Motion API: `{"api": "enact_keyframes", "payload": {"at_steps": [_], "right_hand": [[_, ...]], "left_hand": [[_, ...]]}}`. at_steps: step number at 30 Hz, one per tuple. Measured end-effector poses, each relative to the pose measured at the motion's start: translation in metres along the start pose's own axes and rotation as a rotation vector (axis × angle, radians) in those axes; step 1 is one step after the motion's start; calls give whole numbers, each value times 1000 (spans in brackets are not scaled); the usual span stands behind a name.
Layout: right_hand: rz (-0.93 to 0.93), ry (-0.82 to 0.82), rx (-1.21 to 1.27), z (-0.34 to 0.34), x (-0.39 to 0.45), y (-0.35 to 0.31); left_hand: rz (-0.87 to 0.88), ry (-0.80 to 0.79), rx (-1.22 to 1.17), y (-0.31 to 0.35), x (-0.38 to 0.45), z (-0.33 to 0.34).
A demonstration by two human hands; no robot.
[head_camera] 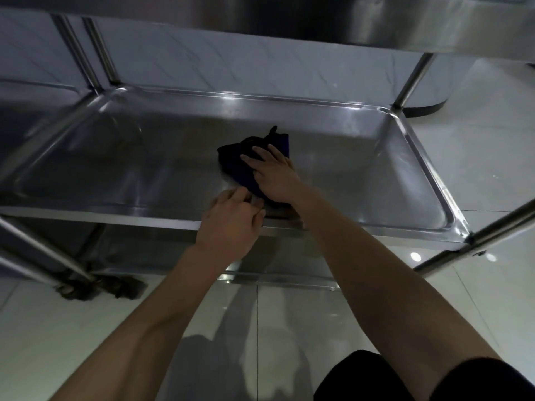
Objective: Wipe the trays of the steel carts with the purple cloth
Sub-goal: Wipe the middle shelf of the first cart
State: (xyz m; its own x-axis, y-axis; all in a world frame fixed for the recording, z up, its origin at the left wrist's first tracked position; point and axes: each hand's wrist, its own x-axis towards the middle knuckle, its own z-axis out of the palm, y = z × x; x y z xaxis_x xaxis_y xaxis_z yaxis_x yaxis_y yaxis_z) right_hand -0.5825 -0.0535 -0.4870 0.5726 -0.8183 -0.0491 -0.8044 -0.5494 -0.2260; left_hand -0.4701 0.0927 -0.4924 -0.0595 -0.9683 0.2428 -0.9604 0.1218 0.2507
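Two hands at work on the middle tray — one flat, one gripping.

Straight, slightly spread fingers of the right hand (pixel 275 178) press the purple cloth (pixel 240 160) near the tray (pixel 362 175) centre; at seven o'clock, the left hand (pixel 231 218) curls over the near rim. Soft, light, bunching easily — best pressed flat-palmed, I judge.

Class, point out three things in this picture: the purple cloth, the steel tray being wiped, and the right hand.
purple cloth (pixel 231 160), head view, bare fabric left of the fingers.
steel tray (pixel 428 166), head view, right rim.
right hand (pixel 275 175), head view, back of the hand.
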Motion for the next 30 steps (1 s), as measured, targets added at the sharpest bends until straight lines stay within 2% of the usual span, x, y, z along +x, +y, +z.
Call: {"api": "enact_keyframes", "payload": {"at_steps": [6,11,17,21,26,30], "right_hand": [[0,48,10,-2,-17,11],[103,60,7,-15,-46,67],[238,105,29,-26,-88,129],[341,158,7,-35,-114,172],[572,235,-75,-55,-146,227],[609,229,-58,-56,-144,233]], "left_hand": [[-18,-43,8,7,-3,-9],[-129,-95,117,31,21,-20],[-48,-177,76,91,52,-3],[-70,-131,180,94,48,13],[-59,-123,135,88,50,18],[-7,-100,114,79,47,21]]}}
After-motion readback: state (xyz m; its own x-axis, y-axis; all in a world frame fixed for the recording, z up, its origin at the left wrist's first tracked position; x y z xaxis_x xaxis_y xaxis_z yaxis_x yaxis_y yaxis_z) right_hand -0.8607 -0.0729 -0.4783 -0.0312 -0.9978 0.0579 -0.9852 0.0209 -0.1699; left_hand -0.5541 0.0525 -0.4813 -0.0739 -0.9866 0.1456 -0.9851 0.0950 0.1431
